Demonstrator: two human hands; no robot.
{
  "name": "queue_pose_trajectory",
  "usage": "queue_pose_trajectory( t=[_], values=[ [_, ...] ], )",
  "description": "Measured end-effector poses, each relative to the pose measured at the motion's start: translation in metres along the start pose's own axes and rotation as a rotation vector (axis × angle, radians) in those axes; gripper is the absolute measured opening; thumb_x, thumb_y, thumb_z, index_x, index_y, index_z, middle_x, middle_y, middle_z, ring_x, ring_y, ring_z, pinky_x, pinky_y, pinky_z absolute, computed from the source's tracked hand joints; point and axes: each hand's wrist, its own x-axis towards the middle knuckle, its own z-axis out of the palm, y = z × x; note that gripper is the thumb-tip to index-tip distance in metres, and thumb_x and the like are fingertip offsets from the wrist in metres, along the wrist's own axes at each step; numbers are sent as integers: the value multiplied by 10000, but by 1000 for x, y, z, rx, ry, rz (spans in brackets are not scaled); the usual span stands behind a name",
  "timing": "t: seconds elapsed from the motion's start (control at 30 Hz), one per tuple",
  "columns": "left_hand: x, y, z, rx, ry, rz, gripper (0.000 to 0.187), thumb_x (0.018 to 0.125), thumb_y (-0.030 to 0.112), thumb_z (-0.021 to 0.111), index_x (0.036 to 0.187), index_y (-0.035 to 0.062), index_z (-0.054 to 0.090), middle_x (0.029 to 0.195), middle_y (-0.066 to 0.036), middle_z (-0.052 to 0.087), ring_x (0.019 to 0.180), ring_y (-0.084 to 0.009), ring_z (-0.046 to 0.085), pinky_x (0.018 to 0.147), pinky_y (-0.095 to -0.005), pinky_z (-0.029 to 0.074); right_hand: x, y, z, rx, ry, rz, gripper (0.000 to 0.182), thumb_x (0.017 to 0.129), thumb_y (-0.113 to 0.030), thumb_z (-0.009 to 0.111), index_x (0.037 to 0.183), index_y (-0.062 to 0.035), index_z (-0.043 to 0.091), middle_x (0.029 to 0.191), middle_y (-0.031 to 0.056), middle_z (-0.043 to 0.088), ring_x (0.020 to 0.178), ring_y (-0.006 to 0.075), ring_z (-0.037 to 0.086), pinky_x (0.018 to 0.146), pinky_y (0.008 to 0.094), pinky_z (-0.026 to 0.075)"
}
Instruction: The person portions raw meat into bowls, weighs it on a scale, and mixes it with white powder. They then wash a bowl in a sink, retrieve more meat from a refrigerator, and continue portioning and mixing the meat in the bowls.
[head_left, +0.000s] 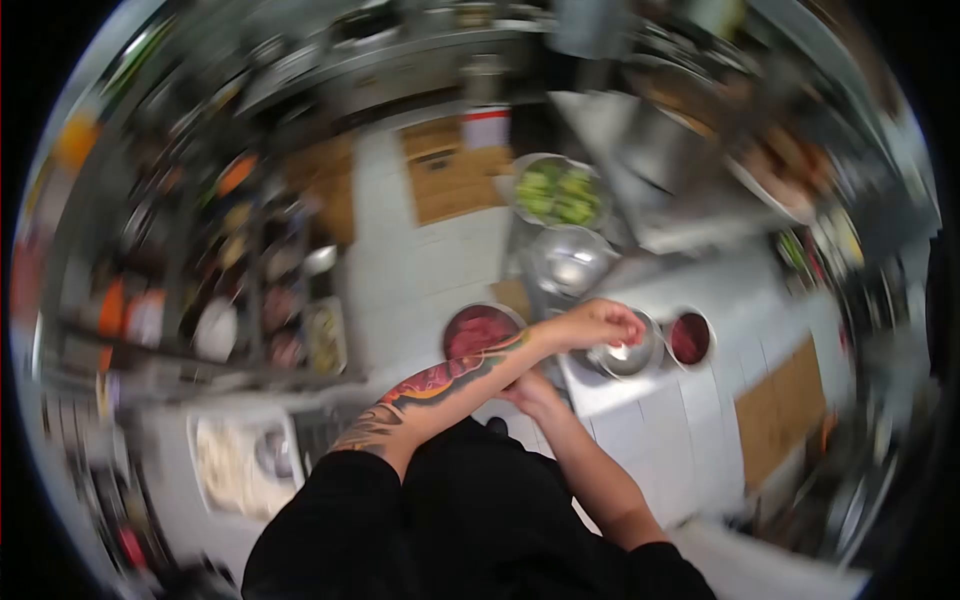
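My left hand [603, 326] reaches across to the right, its fingers curled together over a shiny metal bowl [640, 362]. Whether anything is in those fingers is too blurred to make out. Lower down, my right hand [530, 390] is partly covered by my left forearm, which hides its fingertips. It is close to a metal bowl of raw red meat [478, 332], partly behind the left forearm. A round container of dark red contents [690, 338] stands just right of the shiny bowl, on a pale worktop [597, 398].
Beyond my hands are another metal bowl [572, 262] and a bowl of chopped green vegetables [558, 190]. Rows of ingredient containers [285, 270] line the left. A white tub [245, 465] sits lower left. Flattened cardboard [455, 170] lies on the tiled floor [385, 260].
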Motion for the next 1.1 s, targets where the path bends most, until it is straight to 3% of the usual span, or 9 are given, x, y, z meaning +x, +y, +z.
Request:
queue_pose_trajectory(
  t=[0.17,0.3,0.37,0.53,0.63,0.7,0.83,0.93,1.1],
  values=[
    [-193,10,-116,558,896,170,174,943,104,643,1096,34,687,1014,-93,717,917,-167,683,811,-317,551,59,-26,73,-75,6,3,664,849,42,477,1447,-161,274,1224,184,626,1002,387,692,803,475,621],
    [-329,30,-161,826,1386,190,170,907,46,613,1056,27,693,948,-141,683,835,-257,679,762,-348,543,136,-20,124,-202,-78,30,625,843,30,471,1434,-102,314,1208,220,626,878,382,720,713,441,636],
    [-406,39,-198,1254,1676,148,189,902,61,579,1062,-4,654,1036,-175,658,1043,-342,627,914,-415,496,159,-28,167,-232,-128,50,612,845,24,476,1430,-74,322,1208,233,624,869,375,721,674,424,635],
    [-575,-5,-344,737,2606,-15,512,876,146,571,1327,-89,513,1247,-278,596,1193,-398,580,1034,-450,442,224,-25,246,-290,-275,198,675,818,47,458,1450,-112,283,1223,245,601,832,376,722,670,435,643],
    [-624,3,-359,237,2513,-204,627,827,239,616,1328,-120,499,1342,-301,539,1265,-408,540,1074,-432,423,254,-18,285,-309,-328,258,673,807,44,470,1441,-103,299,1203,244,613,829,373,722,665,435,641],
    [-611,28,-338,52,2731,-832,643,808,312,620,1291,-103,528,1372,-315,523,1290,-412,532,1079,-438,427,265,-20,306,-348,-362,321,675,804,39,478,1440,-101,304,1205,244,614,832,373,722,668,437,642],
    [-692,-86,-421,-438,2723,-673,595,846,370,584,1238,-77,582,1361,-297,556,1258,-407,569,1079,-490,419,293,-24,332,-428,-437,408,682,802,2,526,1445,-79,310,1186,232,632,859,396,713,701,459,625],
    [-725,-180,-472,370,2426,-1134,459,951,378,481,1210,23,615,1266,-199,644,1144,-417,628,1019,-502,460,327,-32,345,-518,-515,473,722,820,17,517,1477,-103,243,1251,239,594,879,399,710,714,453,631],
    [-652,-53,-399,289,2216,-865,483,1002,312,384,1262,-20,619,1223,-232,668,1105,-374,642,946,-432,484,379,-58,366,-698,-641,599,766,821,50,469,1500,-150,178,1285,253,556,795,378,733,639,403,653]
  ],
)
